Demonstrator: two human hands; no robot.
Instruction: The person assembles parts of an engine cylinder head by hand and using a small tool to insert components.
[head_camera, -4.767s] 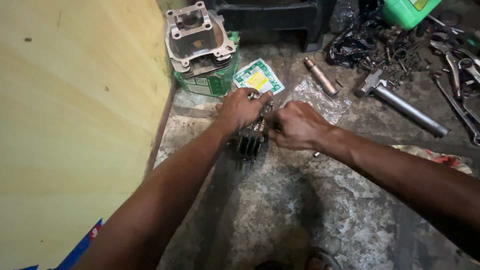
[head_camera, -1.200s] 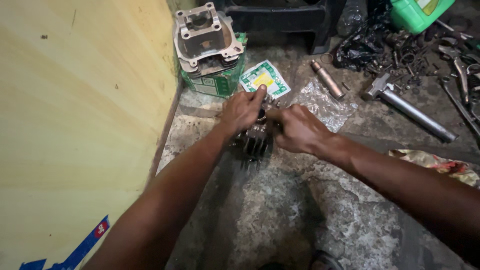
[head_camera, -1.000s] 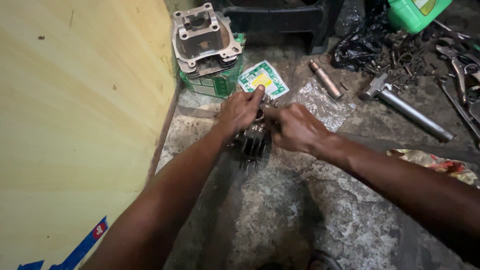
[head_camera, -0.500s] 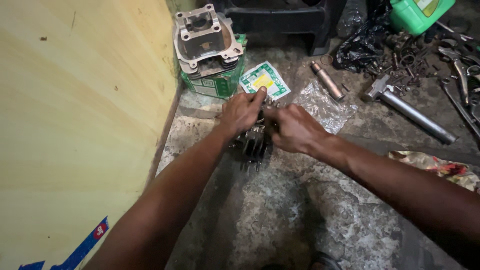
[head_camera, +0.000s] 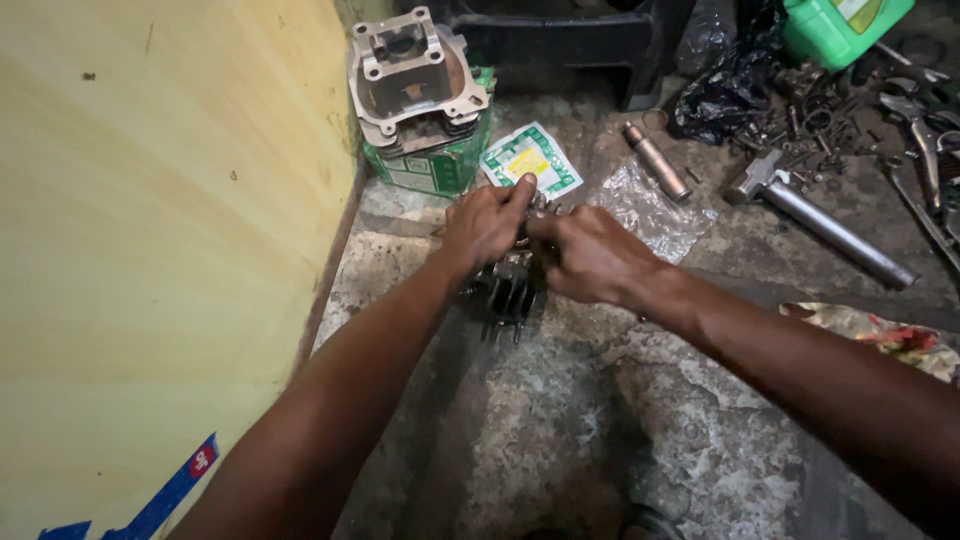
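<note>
Dark metal fins mark the finned engine part (head_camera: 508, 292) that sits on the rough concrete floor (head_camera: 600, 440) under your hands, just out from the yellow wall (head_camera: 170, 220). Your left hand (head_camera: 487, 222) curls over its top from the wall side, fingers pressed down on small metal bits at the upper edge, and your right hand (head_camera: 592, 255) closes in from the other side, so the two hands meet fingertip to fingertip over the part and grip it between them; what exactly the fingertips pinch is too small to tell. Just beyond your fingers lies a green and white packet (head_camera: 531, 160) with a yellow centre, flat on the floor, and beside it a crumpled clear plastic bag (head_camera: 652, 210). Farther up, against the wall, a grey cast engine housing (head_camera: 413, 75) rests on a green box (head_camera: 432, 165). To the right of the bag lie a short metal pin (head_camera: 657, 162) and a long steel shaft (head_camera: 815, 218), well apart from your hands, with a heap of loose tools (head_camera: 920, 120) and a green jug (head_camera: 840, 25) behind them.
</note>
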